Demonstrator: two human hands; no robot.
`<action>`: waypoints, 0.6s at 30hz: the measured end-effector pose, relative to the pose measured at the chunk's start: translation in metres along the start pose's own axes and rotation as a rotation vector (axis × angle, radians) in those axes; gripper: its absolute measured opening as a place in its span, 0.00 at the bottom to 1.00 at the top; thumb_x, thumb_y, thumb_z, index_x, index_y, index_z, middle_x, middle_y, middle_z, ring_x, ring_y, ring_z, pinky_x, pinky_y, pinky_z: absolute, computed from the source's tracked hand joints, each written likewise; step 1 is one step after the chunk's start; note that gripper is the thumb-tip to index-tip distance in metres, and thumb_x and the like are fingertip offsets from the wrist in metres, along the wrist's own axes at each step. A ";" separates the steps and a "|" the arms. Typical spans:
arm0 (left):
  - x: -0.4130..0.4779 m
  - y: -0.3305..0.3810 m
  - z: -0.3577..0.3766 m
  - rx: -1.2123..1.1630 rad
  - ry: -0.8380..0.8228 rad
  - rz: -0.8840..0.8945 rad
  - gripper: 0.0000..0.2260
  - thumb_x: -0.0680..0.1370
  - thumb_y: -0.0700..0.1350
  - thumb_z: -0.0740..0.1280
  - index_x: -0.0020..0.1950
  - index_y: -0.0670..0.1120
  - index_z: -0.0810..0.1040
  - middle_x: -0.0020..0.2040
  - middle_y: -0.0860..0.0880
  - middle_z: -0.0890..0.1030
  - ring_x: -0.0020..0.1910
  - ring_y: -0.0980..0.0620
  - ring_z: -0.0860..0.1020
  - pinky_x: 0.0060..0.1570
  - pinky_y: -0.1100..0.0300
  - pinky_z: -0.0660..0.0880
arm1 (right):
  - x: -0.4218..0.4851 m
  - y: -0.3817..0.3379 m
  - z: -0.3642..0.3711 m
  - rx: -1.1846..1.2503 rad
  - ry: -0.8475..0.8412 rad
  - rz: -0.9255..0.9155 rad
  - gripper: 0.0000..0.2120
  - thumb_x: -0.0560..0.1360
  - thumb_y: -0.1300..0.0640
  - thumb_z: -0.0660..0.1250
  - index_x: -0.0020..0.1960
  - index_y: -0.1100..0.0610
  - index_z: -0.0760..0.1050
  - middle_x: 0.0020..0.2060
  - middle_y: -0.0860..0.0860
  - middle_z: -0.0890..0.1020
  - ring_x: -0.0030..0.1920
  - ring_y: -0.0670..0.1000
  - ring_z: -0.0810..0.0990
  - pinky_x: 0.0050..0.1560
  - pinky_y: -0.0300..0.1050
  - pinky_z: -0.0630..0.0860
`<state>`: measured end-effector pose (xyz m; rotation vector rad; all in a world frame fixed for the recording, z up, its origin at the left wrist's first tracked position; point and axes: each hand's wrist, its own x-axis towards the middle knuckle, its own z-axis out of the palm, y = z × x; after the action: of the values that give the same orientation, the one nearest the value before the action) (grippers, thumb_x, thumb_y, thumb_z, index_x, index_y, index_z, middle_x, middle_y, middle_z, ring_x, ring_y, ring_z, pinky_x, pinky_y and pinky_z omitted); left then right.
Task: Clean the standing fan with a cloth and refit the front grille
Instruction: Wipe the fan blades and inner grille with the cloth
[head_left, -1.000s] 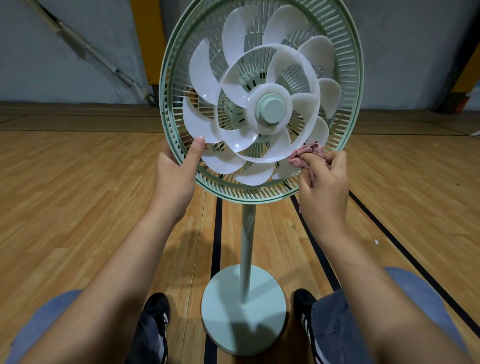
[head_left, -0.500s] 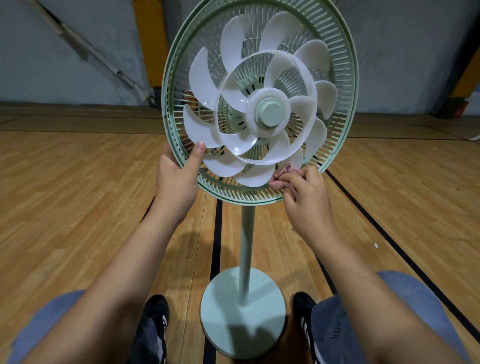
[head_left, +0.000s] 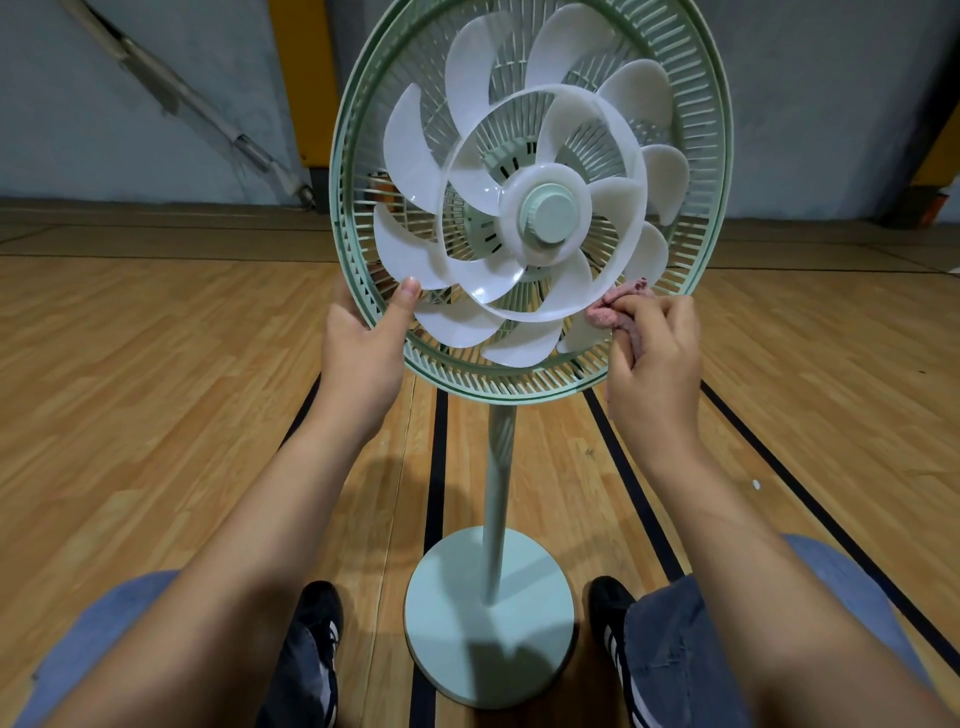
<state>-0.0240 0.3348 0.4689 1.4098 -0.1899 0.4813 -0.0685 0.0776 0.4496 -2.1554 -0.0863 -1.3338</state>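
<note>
- Front & centre of head view: standing fan, front grille off, white blades exposed inside green rear guard. Fan = landmark for all below.
- L hand at fan's lower-left rim: thumb over the front edge w/ tip touching a blade, fingers go behind the guard, out of sight; curled round the rim, holding it.
- R hand at fan's lower-right rim, fingers bunched & curled, pinching pink cloth.
- Cloth sticks out past R fingertips toward fan centre, pressed on a lower-right blade just inside the guard rim; rest of cloth wadded under the fingers.
- Below fan head: pole upright into round base on wood floor.
- Either side of base: black shoes, knees in blue jeans.
- Black floor lines run under the fan toward the wall.
</note>
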 end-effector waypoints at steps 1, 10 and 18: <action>0.000 0.000 0.000 -0.005 -0.003 0.006 0.18 0.83 0.51 0.73 0.71 0.49 0.77 0.60 0.56 0.87 0.58 0.58 0.85 0.53 0.66 0.82 | 0.000 0.000 0.002 -0.013 -0.012 -0.007 0.14 0.80 0.67 0.65 0.60 0.55 0.82 0.55 0.50 0.73 0.59 0.54 0.74 0.59 0.50 0.76; 0.000 0.000 0.001 -0.015 -0.010 0.023 0.18 0.83 0.51 0.73 0.71 0.50 0.76 0.59 0.56 0.87 0.57 0.59 0.86 0.50 0.69 0.81 | -0.015 -0.017 0.021 -0.153 -0.236 -0.072 0.11 0.78 0.69 0.65 0.54 0.60 0.83 0.48 0.56 0.74 0.52 0.60 0.73 0.49 0.60 0.74; 0.001 0.000 0.001 -0.042 -0.002 0.023 0.17 0.83 0.49 0.72 0.72 0.50 0.76 0.60 0.56 0.87 0.58 0.58 0.86 0.52 0.67 0.81 | -0.016 -0.015 0.014 -0.196 -0.369 -0.052 0.11 0.80 0.65 0.66 0.52 0.53 0.85 0.49 0.49 0.72 0.55 0.58 0.72 0.58 0.59 0.71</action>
<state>-0.0229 0.3342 0.4695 1.3679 -0.2166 0.4925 -0.0701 0.1013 0.4388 -2.5618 -0.1643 -0.9909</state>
